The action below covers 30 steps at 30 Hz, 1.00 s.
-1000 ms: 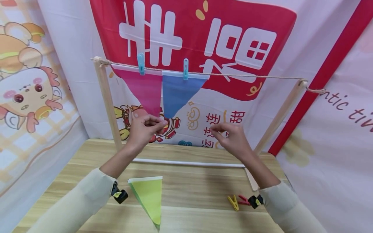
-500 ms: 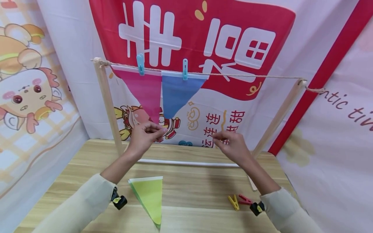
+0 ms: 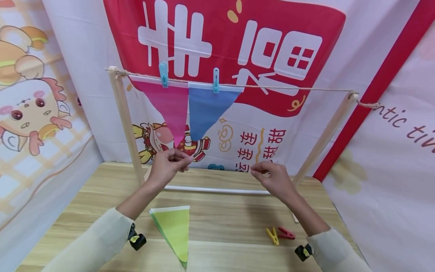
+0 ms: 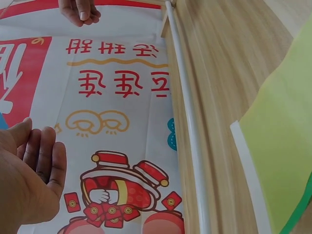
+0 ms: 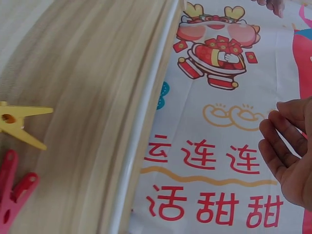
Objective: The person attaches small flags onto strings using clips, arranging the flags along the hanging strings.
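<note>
A pink pennant point(image 3: 168, 105) and a blue pennant point(image 3: 212, 113) hang side by side from a twine line point(image 3: 289, 88), each under a light blue clothespin point(image 3: 216, 80). Just below the pink tip, my left hand point(image 3: 166, 167) hovers with thumb and fingers loosely bent, holding nothing. My right hand point(image 3: 276, 180) is raised to the right of the blue pennant, fingers likewise bent and the palm bare in the right wrist view. On the table in front lie stacked yellow-green pennants point(image 3: 175, 226) with white top edges. A yellow clothespin point(image 3: 272, 236) and a red clothespin point(image 3: 286, 233) lie at the right.
Two wooden posts point(image 3: 125, 124) carry the twine at either end. A white rod point(image 3: 217, 190) runs low between them along the back of the wooden table point(image 3: 231, 253). Behind stands a printed cloth backdrop point(image 3: 234, 117); more patterned cloth point(image 3: 25, 177) hangs at the left.
Both hands have come down a little from the line, the right one also drifting slightly right. The pink pennant's tip now shows above the left hand. Pennants and clothespins have stayed in place.
</note>
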### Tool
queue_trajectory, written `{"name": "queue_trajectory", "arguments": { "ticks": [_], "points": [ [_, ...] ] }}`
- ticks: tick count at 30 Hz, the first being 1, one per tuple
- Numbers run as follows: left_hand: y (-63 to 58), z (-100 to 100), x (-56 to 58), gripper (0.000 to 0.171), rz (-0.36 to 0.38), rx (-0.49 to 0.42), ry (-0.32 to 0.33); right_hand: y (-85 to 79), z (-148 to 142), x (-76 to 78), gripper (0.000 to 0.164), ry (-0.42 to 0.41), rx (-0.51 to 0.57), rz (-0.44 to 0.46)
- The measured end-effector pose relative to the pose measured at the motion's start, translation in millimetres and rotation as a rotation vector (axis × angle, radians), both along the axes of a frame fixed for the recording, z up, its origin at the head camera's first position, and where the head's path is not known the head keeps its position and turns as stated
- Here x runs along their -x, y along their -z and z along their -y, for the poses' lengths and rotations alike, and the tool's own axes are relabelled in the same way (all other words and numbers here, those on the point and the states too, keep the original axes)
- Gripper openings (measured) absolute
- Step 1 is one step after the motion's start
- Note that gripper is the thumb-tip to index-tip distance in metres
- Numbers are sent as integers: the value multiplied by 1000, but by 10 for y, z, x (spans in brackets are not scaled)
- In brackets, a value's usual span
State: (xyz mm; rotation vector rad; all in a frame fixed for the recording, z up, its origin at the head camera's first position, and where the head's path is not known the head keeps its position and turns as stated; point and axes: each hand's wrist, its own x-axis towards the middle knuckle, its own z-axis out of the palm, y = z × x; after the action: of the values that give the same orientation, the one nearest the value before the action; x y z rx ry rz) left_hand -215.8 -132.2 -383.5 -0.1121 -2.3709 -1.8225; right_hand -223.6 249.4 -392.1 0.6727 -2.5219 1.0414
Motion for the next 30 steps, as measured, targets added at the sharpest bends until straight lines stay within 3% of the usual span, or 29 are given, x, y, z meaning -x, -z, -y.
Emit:
{"name": "queue_trajectory", "arguments": {
  "ticks": [6,13,23,30],
  "points": [
    [103,59,-21,28,15,20,4,100,-68,-50,10,1,-4,68],
    [215,118,-38,28,7,32,10,246,-140,-79,9,-2,-29,75],
    [369,181,-74,31,100,71,-17,431,-255,-165,7,30,-52,147],
    [481,224,-85,33,110,79,-11,531,-346,-204,8,28,-45,210]
  ]
}}
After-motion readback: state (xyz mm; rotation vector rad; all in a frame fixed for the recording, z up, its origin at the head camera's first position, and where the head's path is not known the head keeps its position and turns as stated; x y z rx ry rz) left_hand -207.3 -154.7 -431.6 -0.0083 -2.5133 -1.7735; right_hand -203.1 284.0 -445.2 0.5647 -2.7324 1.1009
